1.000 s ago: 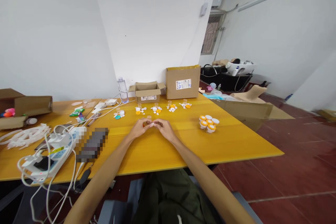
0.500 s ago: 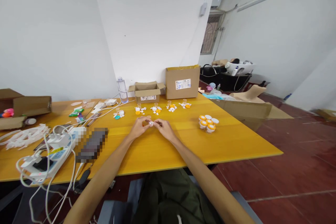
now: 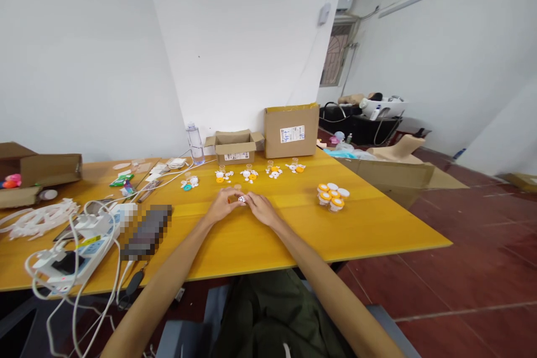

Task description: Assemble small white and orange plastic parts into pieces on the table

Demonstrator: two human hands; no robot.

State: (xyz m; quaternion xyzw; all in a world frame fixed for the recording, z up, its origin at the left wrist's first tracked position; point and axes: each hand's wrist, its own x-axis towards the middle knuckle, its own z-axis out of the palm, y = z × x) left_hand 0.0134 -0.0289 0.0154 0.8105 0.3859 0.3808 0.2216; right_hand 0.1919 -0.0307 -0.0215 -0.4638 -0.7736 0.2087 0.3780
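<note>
The person sits at the near edge of a long yellow wooden tabletop (image 3: 369, 229), both bare forearms stretched out over it. The left hand (image 3: 221, 208) and the right hand (image 3: 260, 208) meet just beyond the middle of the board, fingertips turned toward each other. Between them sits a small white round piece with dark dots (image 3: 241, 199), and just left of it a small orange-brown piece (image 3: 232, 199), partly hidden by the left fingers. The grip of each hand is closed in on these small parts, thumb and fingers pinched against them from either side; which hand carries which part is too small to tell. The parts stay right at the fingertips, low over the tabletop, slightly nearer the left hand's thumb.

Farther away, a row of little white and orange parts (image 3: 249, 174) is laid out in groups across the tabletop. To the right of the hands, well apart, stands a cluster of small clear jars with orange and white lids (image 3: 332, 196). At the far edge are a small open cardboard box (image 3: 235, 147), a larger closed cardboard box with a white label (image 3: 292, 131) and a clear plastic water bottle (image 3: 194, 143). On the left lies a tangle of white cables and a white power strip (image 3: 71, 251).
</note>
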